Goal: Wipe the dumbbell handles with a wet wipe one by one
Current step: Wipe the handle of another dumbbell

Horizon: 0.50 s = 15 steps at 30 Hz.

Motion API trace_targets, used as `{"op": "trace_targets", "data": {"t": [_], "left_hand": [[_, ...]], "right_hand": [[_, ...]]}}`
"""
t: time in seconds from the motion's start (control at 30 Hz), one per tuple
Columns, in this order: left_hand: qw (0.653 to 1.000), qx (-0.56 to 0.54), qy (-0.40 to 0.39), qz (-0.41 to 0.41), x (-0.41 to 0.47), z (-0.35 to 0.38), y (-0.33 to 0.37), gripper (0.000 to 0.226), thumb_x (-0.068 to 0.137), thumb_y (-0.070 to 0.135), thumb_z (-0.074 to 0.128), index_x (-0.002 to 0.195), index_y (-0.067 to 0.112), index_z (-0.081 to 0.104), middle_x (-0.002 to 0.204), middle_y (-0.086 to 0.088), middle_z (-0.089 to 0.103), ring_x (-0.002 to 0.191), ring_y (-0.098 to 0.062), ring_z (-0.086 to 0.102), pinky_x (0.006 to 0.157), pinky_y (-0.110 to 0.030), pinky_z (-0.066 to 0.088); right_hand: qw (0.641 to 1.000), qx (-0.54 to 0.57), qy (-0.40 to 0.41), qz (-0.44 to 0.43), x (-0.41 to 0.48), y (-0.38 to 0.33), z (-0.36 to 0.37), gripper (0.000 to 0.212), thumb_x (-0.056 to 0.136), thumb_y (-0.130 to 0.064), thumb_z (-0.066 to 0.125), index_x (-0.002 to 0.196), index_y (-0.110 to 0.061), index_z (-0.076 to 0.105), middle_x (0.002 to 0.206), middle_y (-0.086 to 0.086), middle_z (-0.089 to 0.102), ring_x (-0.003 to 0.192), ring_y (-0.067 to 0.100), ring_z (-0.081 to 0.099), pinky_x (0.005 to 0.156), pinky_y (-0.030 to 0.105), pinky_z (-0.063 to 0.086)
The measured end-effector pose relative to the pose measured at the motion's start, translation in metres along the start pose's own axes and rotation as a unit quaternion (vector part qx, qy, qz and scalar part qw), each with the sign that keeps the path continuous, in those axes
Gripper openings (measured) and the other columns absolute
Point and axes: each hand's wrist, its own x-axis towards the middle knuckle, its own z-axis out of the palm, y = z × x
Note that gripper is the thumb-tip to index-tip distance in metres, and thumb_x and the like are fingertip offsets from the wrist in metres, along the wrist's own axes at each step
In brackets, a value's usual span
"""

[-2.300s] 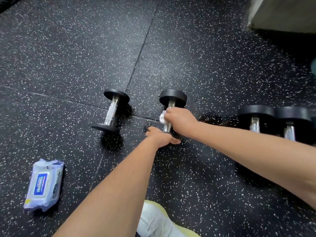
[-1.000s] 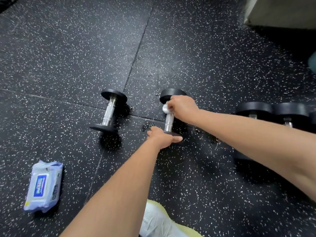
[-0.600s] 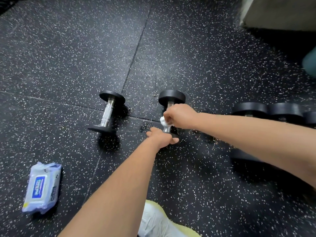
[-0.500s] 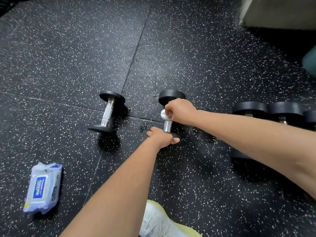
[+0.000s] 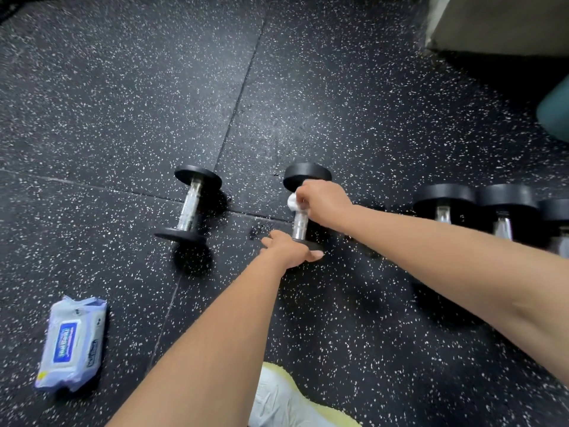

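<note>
White wipe pinched in right hand, left hand gripping one of five dumbbells.

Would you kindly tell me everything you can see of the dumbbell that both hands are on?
The dumbbell is small, with two round black heads joined by a shiny metal grip. It lies on the speckled black floor, its axis running away from the viewer. The right hand wraps a white wet wipe round the far part of the grip; the left hand holds the near head.
</note>
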Motion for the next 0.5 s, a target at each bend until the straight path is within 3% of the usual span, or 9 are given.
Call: {"op": "trace_targets", "data": {"t": [0.1, 0.27, 0.33, 0.4, 0.5], "left_hand": [[1.0, 0.001, -0.004, -0.003, 0.0, -0.002, 0.0, 0.134, 0.079, 0.058, 0.083, 0.161, 0.005, -0.009, 0.169, -0.016, 0.003, 0.154, -0.041, 0.018, 0.119, -0.057, 0.026], [1.0, 0.002, 0.002, 0.005, 0.002, 0.0, -0.002, 0.131, 0.076, 0.057, 0.085, 0.161, 0.007, -0.001, 0.165, -0.016, 0.011, 0.15, -0.039, 0.024, 0.117, -0.052, 0.03], [1.0, 0.001, 0.004, 0.005, 0.002, 0.0, -0.002, 0.134, 0.075, 0.057, 0.086, 0.162, 0.008, -0.003, 0.166, -0.016, 0.008, 0.152, -0.04, 0.021, 0.119, -0.053, 0.029], [1.0, 0.006, -0.002, -0.001, -0.001, 0.0, 0.0, 0.137, 0.076, 0.059, 0.085, 0.162, 0.009, -0.008, 0.169, -0.017, 0.002, 0.154, -0.042, 0.016, 0.121, -0.057, 0.026], [1.0, 0.003, -0.006, -0.002, -0.002, 0.0, 0.001, 0.139, 0.078, 0.058, 0.084, 0.161, 0.008, -0.015, 0.17, -0.019, -0.003, 0.155, -0.044, 0.013, 0.12, -0.059, 0.024]], "right_hand": [[0.999, -0.019, 0.04, 0.026, -0.003, -0.005, 0.003, 0.014, 0.081, -0.012, 0.063, 0.09, -0.022, 0.066, 0.095, -0.002, 0.061, 0.082, 0.028, 0.062, 0.062, 0.034, 0.044], [0.989, -0.018, -0.039, -0.142, -0.03, -0.009, 0.016, 0.013, 0.077, -0.01, 0.067, 0.081, -0.022, 0.066, 0.083, -0.009, 0.057, 0.074, 0.02, 0.059, 0.058, 0.029, 0.031], [0.982, -0.029, -0.065, -0.176, -0.03, -0.005, 0.016, 0.011, 0.077, -0.013, 0.067, 0.079, -0.024, 0.066, 0.081, -0.01, 0.056, 0.072, 0.017, 0.058, 0.055, 0.031, 0.036], [0.985, -0.046, -0.053, -0.16, -0.021, -0.002, 0.008, 0.012, 0.078, -0.013, 0.065, 0.081, -0.024, 0.067, 0.082, -0.011, 0.056, 0.074, 0.019, 0.06, 0.057, 0.031, 0.043], [0.998, -0.053, 0.008, -0.041, -0.004, 0.0, -0.006, 0.014, 0.082, -0.012, 0.06, 0.088, -0.021, 0.069, 0.09, -0.006, 0.059, 0.081, 0.025, 0.064, 0.061, 0.032, 0.045]]}}
